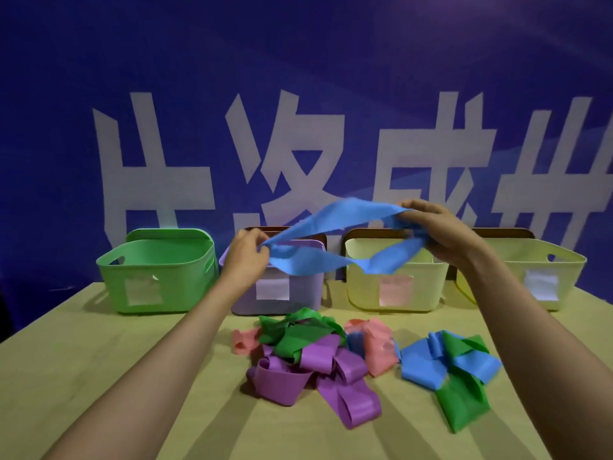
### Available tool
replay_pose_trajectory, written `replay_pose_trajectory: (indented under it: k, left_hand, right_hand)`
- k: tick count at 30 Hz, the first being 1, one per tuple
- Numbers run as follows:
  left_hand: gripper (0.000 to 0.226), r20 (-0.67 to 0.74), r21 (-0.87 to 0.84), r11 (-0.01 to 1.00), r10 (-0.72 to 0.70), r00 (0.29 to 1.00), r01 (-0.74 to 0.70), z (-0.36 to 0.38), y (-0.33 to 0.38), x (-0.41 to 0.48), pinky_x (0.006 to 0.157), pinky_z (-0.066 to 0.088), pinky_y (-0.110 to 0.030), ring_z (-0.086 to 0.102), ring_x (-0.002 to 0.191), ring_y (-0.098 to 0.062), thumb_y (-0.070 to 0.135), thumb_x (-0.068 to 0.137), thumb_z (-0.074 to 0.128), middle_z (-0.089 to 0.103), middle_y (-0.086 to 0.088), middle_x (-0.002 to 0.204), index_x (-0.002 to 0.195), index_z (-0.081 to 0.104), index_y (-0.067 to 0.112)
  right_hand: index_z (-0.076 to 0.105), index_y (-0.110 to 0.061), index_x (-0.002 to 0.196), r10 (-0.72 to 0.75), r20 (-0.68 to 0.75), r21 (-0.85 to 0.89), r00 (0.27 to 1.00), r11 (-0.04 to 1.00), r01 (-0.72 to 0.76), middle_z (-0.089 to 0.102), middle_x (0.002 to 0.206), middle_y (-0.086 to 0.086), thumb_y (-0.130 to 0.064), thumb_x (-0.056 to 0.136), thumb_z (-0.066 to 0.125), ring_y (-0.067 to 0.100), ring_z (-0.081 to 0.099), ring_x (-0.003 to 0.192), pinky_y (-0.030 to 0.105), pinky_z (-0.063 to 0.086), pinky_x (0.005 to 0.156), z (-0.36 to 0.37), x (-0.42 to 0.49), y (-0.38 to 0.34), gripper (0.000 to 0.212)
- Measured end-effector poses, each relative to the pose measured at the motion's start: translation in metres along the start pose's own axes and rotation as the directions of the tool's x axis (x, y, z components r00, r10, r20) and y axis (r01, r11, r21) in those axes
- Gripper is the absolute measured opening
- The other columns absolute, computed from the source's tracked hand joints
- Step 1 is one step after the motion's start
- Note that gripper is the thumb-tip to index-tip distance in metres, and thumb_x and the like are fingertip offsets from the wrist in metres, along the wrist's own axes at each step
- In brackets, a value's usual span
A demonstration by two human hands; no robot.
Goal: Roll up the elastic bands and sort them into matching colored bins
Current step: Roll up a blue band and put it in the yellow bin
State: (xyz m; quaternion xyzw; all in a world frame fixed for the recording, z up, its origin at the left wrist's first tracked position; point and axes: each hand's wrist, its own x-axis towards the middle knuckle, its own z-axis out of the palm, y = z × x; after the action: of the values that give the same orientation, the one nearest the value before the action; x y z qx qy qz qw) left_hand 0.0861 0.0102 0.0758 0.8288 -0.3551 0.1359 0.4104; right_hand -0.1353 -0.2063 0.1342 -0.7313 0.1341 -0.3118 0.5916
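1. A dark blue banner (298,61) with large white characters filled the whole background.
2. A pale wooden table (99,360) ran from the viewer to the banner and served as the work surface.
3. Four open bins stood in a row along the table's far edge, probably so that each could be reached without moving. From left to right they were a green bin (156,270), a purple bin (298,293), a pale yellow bin (428,287) with a pinkish label, and a second pale yellow bin (570,277) with a whitish label. No bin was plainly blue, so where the blue bands belonged could not be told.
4. A loose heap of flat elastic bands lay unrolled near the table's middle, in front of the bins. It held purple bands (318,376), a green band (298,336), pink bands (378,346), a blue band on the table (421,363) and another green band (461,406). The sorting looked barely begun.
5. One blue band (348,214) was lifted clear of the heap and hung in the air in front of the purple and middle bins. Its two strands were drawn out sideways between the hands, probably to straighten it for rolling.
6. The right hand (438,230) curled its fingers around one bunched end of the band.
7. The left hand (247,257) pinched the other end between thumb and fingertips.
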Motion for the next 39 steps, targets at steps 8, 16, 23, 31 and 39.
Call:
replay_pose_trajectory:
  k: [8, 16, 23, 31, 39]
  left_hand:
    - [0.017, 0.632, -0.754, 0.039, -0.229, 0.74, 0.656, 0.012, 0.009, -0.012, 0.076, 0.054, -0.05, 0.066, 0.079, -0.029, 0.011, 0.095, 0.041, 0.065, -0.016, 0.086, 0.099, 0.056, 0.004]
    - [0.017, 0.708, -0.671, 0.26, -0.054, 0.704, 0.694, 0.011, 0.019, -0.014, 0.04, 0.039, -0.016, 0.045, 0.044, -0.006, 0.027, 0.074, 0.071, 0.048, 0.004, 0.059, 0.071, 0.064, 0.012]
    - [0.055, 0.628, -0.378, 0.834, -0.087, 0.773, 0.401, 0.047, 0.024, -0.023, 0.086, 0.046, -0.024, 0.054, 0.107, -0.015, 0.021, 0.078, 0.078, 0.053, -0.002, 0.121, 0.127, 0.053, 0.021]
    - [0.024, 0.474, -0.721, 0.627, 0.133, 0.871, 0.297, 0.063, 0.063, -0.016, 0.083, 0.045, -0.026, 0.062, 0.096, -0.01, 0.014, 0.089, 0.063, 0.066, 0.001, 0.105, 0.112, 0.062, 0.02]
    - [0.035, 0.496, -0.826, 0.44, 0.265, 0.827, 0.354, 0.061, 0.071, -0.007, 0.093, 0.05, -0.033, 0.062, 0.107, -0.014, 0.008, 0.092, 0.057, 0.064, -0.001, 0.117, 0.124, 0.053, 0.021]
  right_hand:
    - [0.057, -0.011, 0.103, 0.182, -0.108, 0.284, 0.977, 0.948, -0.145, 0.064, 0.081, 0.005, -0.027, 0.101, 0.042, 0.016, 0.064, 0.071, 0.03, 0.052, 0.067, 0.023, 0.02, 0.026, 0.022]
    - [0.056, -0.01, 0.098, 0.22, -0.011, 0.595, 0.975, 0.786, -0.17, 0.053, 0.072, 0.003, -0.027, 0.1, 0.042, 0.009, 0.041, 0.048, 0.015, 0.036, 0.043, 0.021, 0.025, 0.04, 0.022]
    - [0.058, -0.006, 0.105, 0.136, 0.102, 0.515, 0.985, 0.84, -0.169, 0.066, 0.096, 0.01, -0.015, 0.092, 0.048, 0.009, 0.046, 0.047, 0.021, 0.042, 0.052, 0.037, 0.02, 0.026, 0.019]
    - [0.063, -0.006, 0.092, 0.057, 0.312, 0.501, 0.949, 0.838, -0.215, 0.038, 0.076, 0.003, -0.025, 0.075, 0.065, 0.005, 0.032, 0.046, 0.017, 0.028, 0.048, 0.036, 0.017, 0.013, 0.025]
    - [0.063, -0.005, 0.085, 0.014, 0.388, 0.6, 0.921, 0.755, -0.264, 0.051, 0.074, 0.001, -0.022, 0.05, 0.087, 0.006, 0.033, 0.043, 0.016, 0.032, 0.039, 0.0, 0.013, 0.01, 0.045]
